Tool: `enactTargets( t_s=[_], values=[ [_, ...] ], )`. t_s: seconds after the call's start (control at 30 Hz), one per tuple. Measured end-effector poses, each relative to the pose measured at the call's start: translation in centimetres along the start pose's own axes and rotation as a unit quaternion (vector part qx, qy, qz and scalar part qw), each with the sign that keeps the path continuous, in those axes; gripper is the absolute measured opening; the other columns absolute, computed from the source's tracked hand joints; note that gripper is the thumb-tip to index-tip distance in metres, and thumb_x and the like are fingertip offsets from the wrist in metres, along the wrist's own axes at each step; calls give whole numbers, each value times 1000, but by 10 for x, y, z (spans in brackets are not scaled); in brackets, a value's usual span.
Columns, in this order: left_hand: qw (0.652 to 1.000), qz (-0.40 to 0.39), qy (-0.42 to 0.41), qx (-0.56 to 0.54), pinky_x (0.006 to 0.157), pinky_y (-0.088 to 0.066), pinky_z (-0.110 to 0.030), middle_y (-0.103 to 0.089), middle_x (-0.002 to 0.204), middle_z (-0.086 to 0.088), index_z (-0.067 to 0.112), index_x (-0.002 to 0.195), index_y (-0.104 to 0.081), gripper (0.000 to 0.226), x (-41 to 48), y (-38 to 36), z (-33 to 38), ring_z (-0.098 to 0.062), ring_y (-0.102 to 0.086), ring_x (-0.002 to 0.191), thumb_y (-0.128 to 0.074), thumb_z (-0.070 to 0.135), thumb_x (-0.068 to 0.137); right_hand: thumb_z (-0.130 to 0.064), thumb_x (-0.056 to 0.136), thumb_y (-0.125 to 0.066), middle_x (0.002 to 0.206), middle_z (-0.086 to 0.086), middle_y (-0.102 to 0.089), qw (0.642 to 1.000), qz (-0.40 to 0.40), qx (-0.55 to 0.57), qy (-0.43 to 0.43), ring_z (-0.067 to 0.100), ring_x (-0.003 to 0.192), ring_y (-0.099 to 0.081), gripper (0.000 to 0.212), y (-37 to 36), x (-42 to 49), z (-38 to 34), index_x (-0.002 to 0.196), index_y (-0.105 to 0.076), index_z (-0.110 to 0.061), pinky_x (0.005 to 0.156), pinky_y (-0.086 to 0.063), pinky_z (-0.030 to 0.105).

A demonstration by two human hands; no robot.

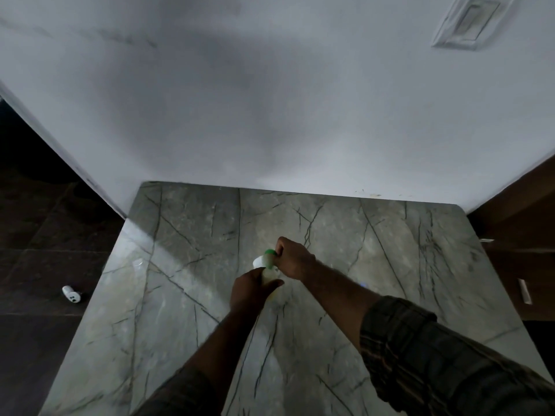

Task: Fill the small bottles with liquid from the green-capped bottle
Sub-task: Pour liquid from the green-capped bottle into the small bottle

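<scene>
Only the head view here, and it's dim and blurry. The left hand [250, 291] is wrapped round the pale body of the green-capped bottle [269, 274] over the marble table [360, 250]. The right hand [290, 259] has its fingers curled onto the green cap [269, 252], right above that grip. Just left of the cap there's a white round piece [258, 261], can't tell what it is. The bottle looks like thin, light plastic to me, probably squashy and maybe slick, so I'd hold it mid-body gently and twist only at the cap. A small white object [71, 294] lies well left of the hands, off the table.
</scene>
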State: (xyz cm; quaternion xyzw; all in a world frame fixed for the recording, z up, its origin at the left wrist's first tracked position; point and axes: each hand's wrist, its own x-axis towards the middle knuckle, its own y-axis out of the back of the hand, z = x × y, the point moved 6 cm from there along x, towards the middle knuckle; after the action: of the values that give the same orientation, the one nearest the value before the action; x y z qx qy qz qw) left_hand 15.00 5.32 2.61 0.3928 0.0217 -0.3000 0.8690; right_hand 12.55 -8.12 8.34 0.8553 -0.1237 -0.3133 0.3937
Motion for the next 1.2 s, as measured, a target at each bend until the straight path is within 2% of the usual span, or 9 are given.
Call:
enactTargets(
  t_s=[0.17,0.4,0.57,0.7,0.8,0.9,1.03,1.1,1.2],
  values=[
    [1000,10,-3,1,67,-56,-30,-70,82,5,21,100,-71,43,2,1,2,-10,-65,71,-71,57,76,-42,87,-67,79,0,-56,1000,3,20,13,20,79,-55,29,5,6,-1,84,-49,-20,73,-46,36],
    [1000,3,-1,-10,75,-59,-34,-72,87,4,22,104,-71,43,3,-2,-1,-10,-67,76,-70,56,77,-36,91,-62,89,4,-56,1000,-9,-2,19,22,85,-54,24,4,7,-1,89,-47,-18,79,-48,40],
    [999,0,0,-38,80,-59,-34,-73,97,3,23,115,-67,48,5,-1,1,-11,-67,84,-73,51,77,-41,88,-66,69,-5,-51,998,-7,62,17,9,59,-45,29,6,10,4,78,-47,-21,53,-35,25],
    [998,13,-8,-63,82,-58,-29,-73,106,5,23,120,-65,51,0,-3,0,-6,-66,89,-74,49,77,-47,87,-65,66,-7,-52,997,-2,74,0,6,56,-46,29,4,12,8,82,-50,-22,49,-33,25],
    [997,27,-19,-74,81,-56,-24,-73,106,6,24,120,-65,50,-3,-1,1,-4,-65,89,-76,46,76,-55,88,-60,71,-6,-58,996,3,94,-9,7,59,-50,35,4,8,11,84,-53,-21,51,-34,25],
    [996,37,-29,-74,82,-57,-27,-74,106,5,23,121,-66,53,-4,5,2,-6,-66,90,-78,46,75,-58,93,-48,91,5,-68,988,11,144,-48,16,73,-57,43,6,0,29,92,-57,-15,59,-40,27],
    [996,39,-37,-74,69,-45,-11,-74,103,7,24,119,-67,54,-6,11,2,-1,-62,85,-78,49,73,-51,95,-51,79,4,-61,955,78,266,-106,18,73,-56,42,2,-36,91,90,-60,-11,66,-42,30],
    [996,35,-41,-78,68,-44,-10,-73,103,7,23,119,-67,54,-6,12,2,-1,-62,86,-77,50,73,-43,95,-57,79,3,-62,928,97,334,-134,15,70,-56,32,-13,-64,133,86,-59,-13,67,-46,29],
    [996,46,-42,-71,70,-46,-16,-75,99,8,25,114,-70,52,-4,14,0,-5,-67,88,-80,51,71,-41,95,-57,80,4,-67,917,141,309,-208,20,74,-62,32,-38,-106,195,85,-61,-11,76,-52,37]
  ],
)
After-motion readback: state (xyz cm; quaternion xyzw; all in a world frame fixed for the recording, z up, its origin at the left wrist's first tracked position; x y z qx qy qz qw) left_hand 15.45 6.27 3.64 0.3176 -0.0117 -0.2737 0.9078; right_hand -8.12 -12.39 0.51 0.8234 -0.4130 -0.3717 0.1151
